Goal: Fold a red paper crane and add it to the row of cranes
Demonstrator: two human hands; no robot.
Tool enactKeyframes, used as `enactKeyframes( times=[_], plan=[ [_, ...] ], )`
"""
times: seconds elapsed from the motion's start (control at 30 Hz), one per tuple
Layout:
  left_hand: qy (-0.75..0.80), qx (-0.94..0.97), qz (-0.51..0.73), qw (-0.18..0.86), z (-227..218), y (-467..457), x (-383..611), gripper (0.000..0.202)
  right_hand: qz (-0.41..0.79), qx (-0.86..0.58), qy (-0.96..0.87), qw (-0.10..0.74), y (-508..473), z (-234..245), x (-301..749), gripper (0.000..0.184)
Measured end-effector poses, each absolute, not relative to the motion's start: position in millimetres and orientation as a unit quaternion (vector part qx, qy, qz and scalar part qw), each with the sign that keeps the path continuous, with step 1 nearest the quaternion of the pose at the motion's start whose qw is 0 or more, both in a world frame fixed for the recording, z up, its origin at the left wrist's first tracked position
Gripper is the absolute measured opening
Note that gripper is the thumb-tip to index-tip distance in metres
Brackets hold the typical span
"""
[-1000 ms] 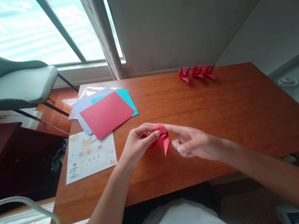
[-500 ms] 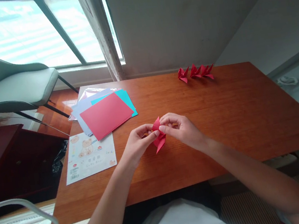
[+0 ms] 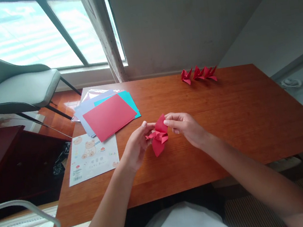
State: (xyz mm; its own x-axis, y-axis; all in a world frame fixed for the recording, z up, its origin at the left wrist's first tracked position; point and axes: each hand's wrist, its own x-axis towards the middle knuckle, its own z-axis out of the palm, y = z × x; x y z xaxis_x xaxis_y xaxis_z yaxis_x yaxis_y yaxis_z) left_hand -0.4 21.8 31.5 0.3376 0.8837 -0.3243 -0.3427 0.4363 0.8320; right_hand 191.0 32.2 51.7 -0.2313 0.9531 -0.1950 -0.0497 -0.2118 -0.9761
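Note:
A folded red paper crane (image 3: pixel 159 137) is held above the table, wings spread up and down, its middle folds facing me. My right hand (image 3: pixel 185 126) pinches the edge of its upper wing between thumb and fingers. On the other side, my left hand (image 3: pixel 137 145) has its thumb raised off the paper. Its fingers reach behind the crane's left side and are partly hidden. They seem to touch it.
At the table's (image 3: pixel 240 123) back edge stand several small red folded cranes (image 3: pixel 199 73). On the left lie red sheets (image 3: pixel 109 117), blue sheets (image 3: pixel 131 101) and a white bear-printed sheet (image 3: pixel 96 159). A chair (image 3: pixel 20 86) stands by the window.
The crane has turned and opened out, so both wings and its middle folds show. My left thumb has lifted off the paper. My right fingers have shifted up to the upper wing.

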Motion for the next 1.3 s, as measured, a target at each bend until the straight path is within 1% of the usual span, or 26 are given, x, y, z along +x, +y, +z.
enactKeyframes(
  times=[0.07, 0.2, 0.3, 0.5, 0.63, 0.7, 0.8, 0.93, 1.03, 1.17, 1.3],
  plan=[
    [0.419, 0.334, 0.412, 0.737, 29.6, 22.5, -0.7, 0.044, 0.635, -0.471, -0.457, 0.407, 38.7, 49.6, 195.6, 0.024],
    [0.435, 0.369, 0.422, 0.705, 27.0, 21.1, -2.5, 0.032, 0.638, -0.492, -0.423, 0.415, 51.3, 47.3, 206.1, 0.025],
    [0.426, 0.383, 0.427, 0.700, 27.5, 19.5, -2.6, 0.029, 0.651, -0.492, -0.405, 0.412, 55.7, 47.2, 212.0, 0.025],
    [0.422, 0.363, 0.379, 0.739, 30.9, 18.4, 1.1, 0.040, 0.655, -0.470, -0.438, 0.398, 54.9, 45.7, 213.5, 0.026],
    [0.438, 0.385, 0.381, 0.718, 31.6, 18.4, 3.2, 0.047, 0.622, -0.490, -0.426, 0.437, 53.5, 40.8, 210.4, 0.028],
    [0.451, 0.403, 0.382, 0.698, 31.7, 18.6, 4.1, 0.044, 0.623, -0.488, -0.412, 0.451, 51.7, 37.2, 208.9, 0.026],
    [0.466, 0.427, 0.380, 0.676, 31.6, 18.7, 5.5, 0.032, 0.644, -0.483, -0.391, 0.446, 47.2, 31.9, 206.9, 0.024],
    [0.469, 0.451, 0.363, 0.668, 31.0, 18.6, 5.5, 0.029, 0.654, -0.488, -0.368, 0.447, 41.4, 26.8, 203.8, 0.027],
    [0.455, 0.444, 0.368, 0.678, 29.9, 18.5, 4.1, 0.027, 0.694, -0.455, -0.296, 0.473, 38.9, 26.1, 201.7, 0.027],
    [0.425, 0.432, 0.397, 0.689, 27.7, 18.1, 2.0, 0.022, 0.772, -0.400, -0.153, 0.471, 36.4, 27.4, 199.4, 0.023],
    [0.414, 0.428, 0.419, 0.685, 27.4, 17.8, 0.7, 0.022, 0.772, -0.383, -0.118, 0.493, 32.8, 24.7, 196.5, 0.019]
  ],
)
